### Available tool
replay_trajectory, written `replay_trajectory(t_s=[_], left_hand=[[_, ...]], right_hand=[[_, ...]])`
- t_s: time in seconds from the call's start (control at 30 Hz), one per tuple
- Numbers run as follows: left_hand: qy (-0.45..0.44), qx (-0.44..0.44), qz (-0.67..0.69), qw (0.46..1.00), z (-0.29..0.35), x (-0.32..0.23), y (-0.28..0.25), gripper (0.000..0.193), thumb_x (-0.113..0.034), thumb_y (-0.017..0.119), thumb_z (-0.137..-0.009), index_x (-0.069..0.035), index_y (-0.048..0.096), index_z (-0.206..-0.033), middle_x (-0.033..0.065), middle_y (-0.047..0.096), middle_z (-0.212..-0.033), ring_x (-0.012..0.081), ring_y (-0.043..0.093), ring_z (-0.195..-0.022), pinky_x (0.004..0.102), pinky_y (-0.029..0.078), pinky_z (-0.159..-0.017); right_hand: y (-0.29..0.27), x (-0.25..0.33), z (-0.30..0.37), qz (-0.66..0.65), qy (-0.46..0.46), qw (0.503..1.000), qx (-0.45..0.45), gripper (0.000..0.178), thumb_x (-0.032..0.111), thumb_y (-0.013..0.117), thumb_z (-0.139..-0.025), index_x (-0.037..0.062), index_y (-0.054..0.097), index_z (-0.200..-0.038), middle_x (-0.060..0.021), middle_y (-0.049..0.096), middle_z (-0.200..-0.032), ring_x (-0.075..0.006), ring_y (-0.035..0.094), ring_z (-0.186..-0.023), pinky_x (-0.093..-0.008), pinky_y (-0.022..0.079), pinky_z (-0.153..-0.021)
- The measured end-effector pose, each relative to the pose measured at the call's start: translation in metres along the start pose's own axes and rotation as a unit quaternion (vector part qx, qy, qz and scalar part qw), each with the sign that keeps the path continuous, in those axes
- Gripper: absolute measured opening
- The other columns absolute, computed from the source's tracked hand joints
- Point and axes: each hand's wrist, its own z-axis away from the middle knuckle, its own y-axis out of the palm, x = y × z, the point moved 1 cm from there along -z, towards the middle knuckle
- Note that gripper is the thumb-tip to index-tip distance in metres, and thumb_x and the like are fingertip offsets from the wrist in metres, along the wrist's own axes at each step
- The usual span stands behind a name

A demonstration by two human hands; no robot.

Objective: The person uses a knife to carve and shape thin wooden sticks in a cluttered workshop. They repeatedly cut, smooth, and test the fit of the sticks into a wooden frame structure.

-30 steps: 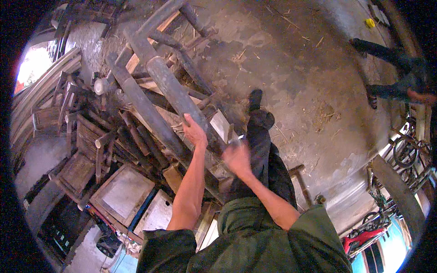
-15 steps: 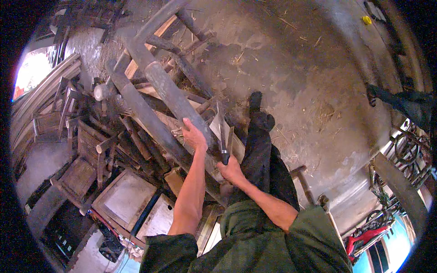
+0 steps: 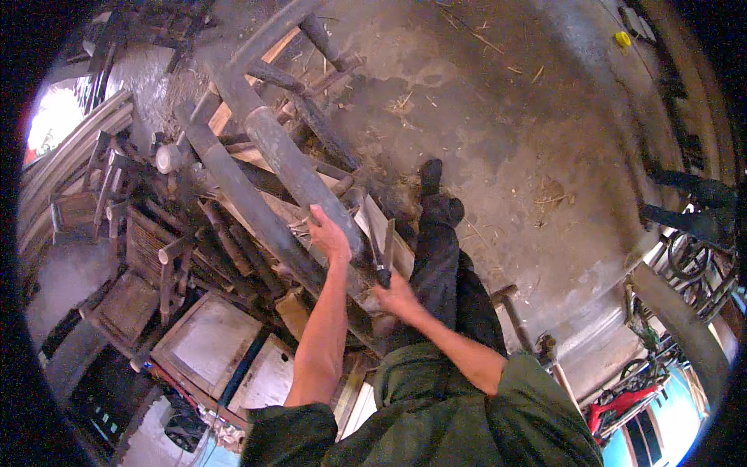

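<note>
Left hand (image 3: 328, 233) pressed flat, fingers loose and apart, on thick round timber pole (image 3: 292, 167) slanting across heaped wooden frame (image 3: 233, 202); just beside, right hand (image 3: 397, 296) with grip clamped on dark handle of long blade (image 3: 372, 241), blade raised against pole's lower end; dark-trousered leg (image 3: 440, 249) stretched over dusty floor (image 3: 529, 148) further right

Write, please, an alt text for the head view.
A person's left hand rests on a thick wooden pole in a piled wood frame, while the right hand holds a dark-handled blade beside it.
</note>
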Motion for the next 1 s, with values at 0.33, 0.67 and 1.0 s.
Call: replay_trajectory(t_s=[0.33, 0.67, 1.0], left_hand=[[0.013, -0.036, -0.019, 0.999, 0.007, -0.009, 0.000, 0.074, -0.056, 0.035, -0.093, 0.011, 0.048, -0.122, 0.0317, 0.056, -0.113, 0.0433, 0.056, -0.103, 0.0480, 0.041, -0.089], [-0.017, -0.031, -0.049, 0.998, -0.008, 0.016, 0.009, 0.077, -0.057, 0.036, -0.093, 0.010, 0.042, -0.130, 0.0313, 0.053, -0.120, 0.0436, 0.054, -0.107, 0.0466, 0.041, -0.092], [0.010, -0.039, -0.052, 0.998, 0.003, -0.012, -0.002, 0.075, -0.056, 0.035, -0.093, 0.010, 0.043, -0.128, 0.0315, 0.054, -0.118, 0.0430, 0.055, -0.106, 0.0461, 0.041, -0.092]], right_hand=[[-0.086, -0.079, -0.031, -0.856, 0.085, 0.427, -0.278, 0.026, 0.030, 0.055, -0.084, 0.0045, 0.053, -0.080, -0.0101, 0.054, -0.068, -0.0227, 0.053, -0.061, -0.0355, 0.041, -0.056], [-0.072, -0.057, -0.033, -0.695, -0.026, 0.691, -0.196, 0.032, 0.032, 0.060, -0.086, 0.0012, 0.056, -0.092, -0.0123, 0.060, -0.072, -0.0262, 0.056, -0.062, -0.0383, 0.044, -0.055], [0.028, 0.044, -0.009, -0.581, -0.121, 0.803, -0.062, 0.036, 0.027, 0.062, -0.079, -0.0036, 0.055, -0.096, -0.0140, 0.064, -0.084, -0.0260, 0.060, -0.070, -0.0391, 0.048, -0.068]])
